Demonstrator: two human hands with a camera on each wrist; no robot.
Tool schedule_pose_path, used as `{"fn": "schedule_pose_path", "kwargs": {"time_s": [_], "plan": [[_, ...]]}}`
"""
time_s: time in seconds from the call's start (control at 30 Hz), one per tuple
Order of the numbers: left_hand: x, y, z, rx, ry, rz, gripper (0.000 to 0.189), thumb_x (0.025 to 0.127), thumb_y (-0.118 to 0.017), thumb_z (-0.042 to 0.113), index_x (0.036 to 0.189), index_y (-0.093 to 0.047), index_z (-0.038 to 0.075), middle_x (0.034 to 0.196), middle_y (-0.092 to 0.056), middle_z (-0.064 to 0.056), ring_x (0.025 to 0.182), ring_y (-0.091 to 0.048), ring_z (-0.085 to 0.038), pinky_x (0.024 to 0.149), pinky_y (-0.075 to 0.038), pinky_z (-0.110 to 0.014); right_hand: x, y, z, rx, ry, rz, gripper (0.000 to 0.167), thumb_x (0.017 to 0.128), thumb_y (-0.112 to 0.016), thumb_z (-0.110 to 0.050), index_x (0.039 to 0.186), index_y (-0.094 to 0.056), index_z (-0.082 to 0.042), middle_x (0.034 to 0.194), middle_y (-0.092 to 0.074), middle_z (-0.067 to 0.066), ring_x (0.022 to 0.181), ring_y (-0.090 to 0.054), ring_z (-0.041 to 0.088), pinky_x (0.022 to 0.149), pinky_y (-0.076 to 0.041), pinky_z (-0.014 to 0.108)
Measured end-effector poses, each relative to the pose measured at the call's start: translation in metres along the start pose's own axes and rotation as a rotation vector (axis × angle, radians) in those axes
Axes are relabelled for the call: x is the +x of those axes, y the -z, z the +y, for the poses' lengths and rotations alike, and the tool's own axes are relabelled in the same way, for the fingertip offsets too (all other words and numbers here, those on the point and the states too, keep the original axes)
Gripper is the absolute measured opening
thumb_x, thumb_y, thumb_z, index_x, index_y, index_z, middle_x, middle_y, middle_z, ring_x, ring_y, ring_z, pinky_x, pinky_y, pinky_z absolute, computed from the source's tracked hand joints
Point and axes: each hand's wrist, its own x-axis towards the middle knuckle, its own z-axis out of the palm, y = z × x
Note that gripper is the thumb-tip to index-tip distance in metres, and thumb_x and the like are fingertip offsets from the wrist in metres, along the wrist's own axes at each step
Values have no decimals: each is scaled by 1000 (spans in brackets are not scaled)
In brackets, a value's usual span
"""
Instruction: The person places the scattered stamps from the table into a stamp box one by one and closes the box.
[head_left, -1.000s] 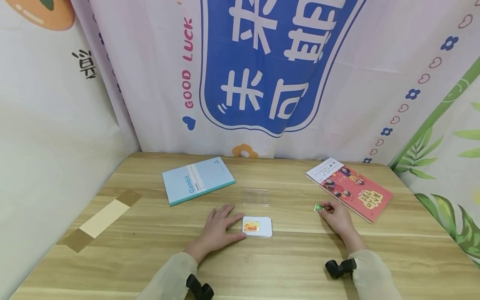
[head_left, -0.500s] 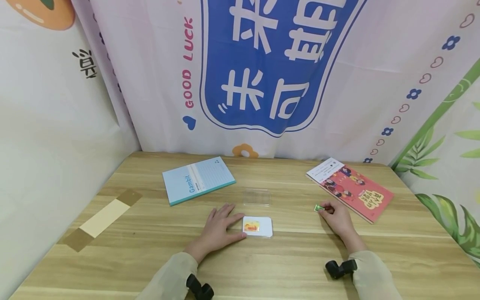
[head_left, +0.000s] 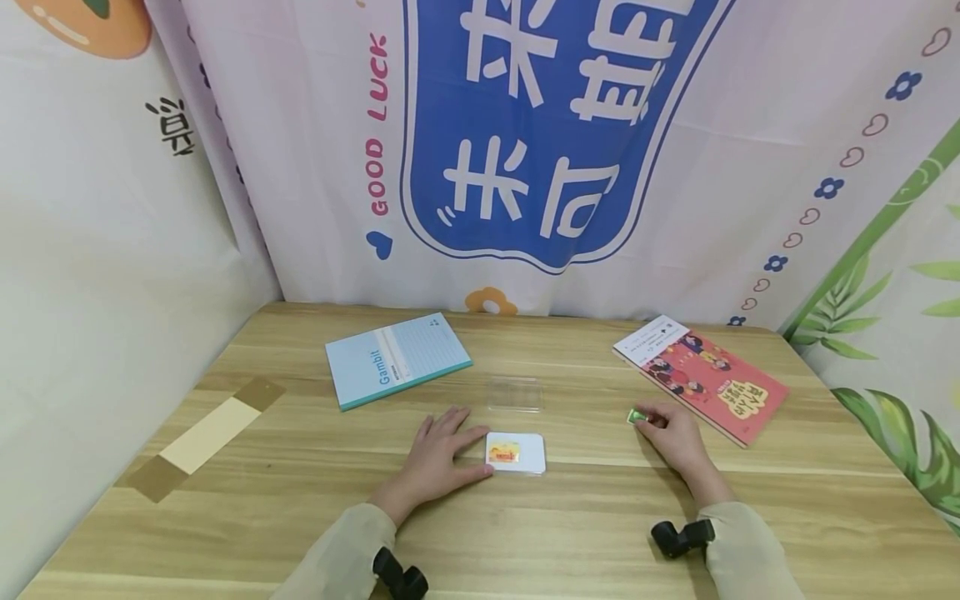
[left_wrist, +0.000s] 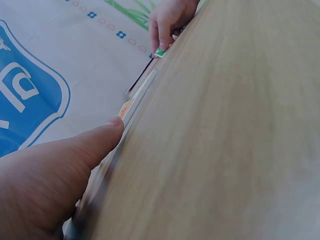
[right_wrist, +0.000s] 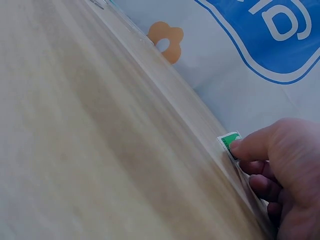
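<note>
A white card (head_left: 531,453) lies in front of me on a clear plastic base, with an orange-and-yellow stamp (head_left: 503,452) on its left half. My left hand (head_left: 437,461) rests at the card's left side, thumb and index finger stretched to its two left corners. In the left wrist view the thumb (left_wrist: 107,135) touches the near corner. Off to the right, my right hand (head_left: 677,435) pinches a small green postage stamp (right_wrist: 229,141) between thumb and fingers, close over the table. The stamp's white perforated edge shows; its right part is hidden by the fingers.
Beyond the card lies a clear plastic cover (head_left: 514,395). A light-blue notebook (head_left: 397,360) is at the back left, a red booklet (head_left: 712,379) just behind my right hand. Brown and cream tape (head_left: 210,436) sticks to the table at left. A printed curtain (head_left: 315,167) closes off the back.
The green stamp has tilted slightly in my right hand's fingers. The left hand and the card have stayed in place.
</note>
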Motion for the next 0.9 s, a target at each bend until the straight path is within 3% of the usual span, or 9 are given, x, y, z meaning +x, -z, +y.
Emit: {"fn": "schedule_pose_path", "kwargs": {"time_s": [0.37, 0.9], "plan": [[0, 1, 1, -5, 0, -8, 60, 74, -56, 54, 121, -52, 17, 134, -31, -14, 125, -19, -30, 97, -8, -51, -2, -1, 0, 24, 37, 9, 18, 74, -63, 2, 92, -64, 5, 76, -55, 9, 64, -43, 15, 54, -37, 24], [0, 1, 1, 13, -1, -4, 59, 74, -56, 54, 121, -52, 18, 134, -32, -14, 124, -20, -30, 97, -8, -51, -3, 2, -8, 93, -116, -37, 27, 79, -57, -1, 106, -58, 3, 81, -55, 10, 70, -45, 17, 55, -39, 22]]}}
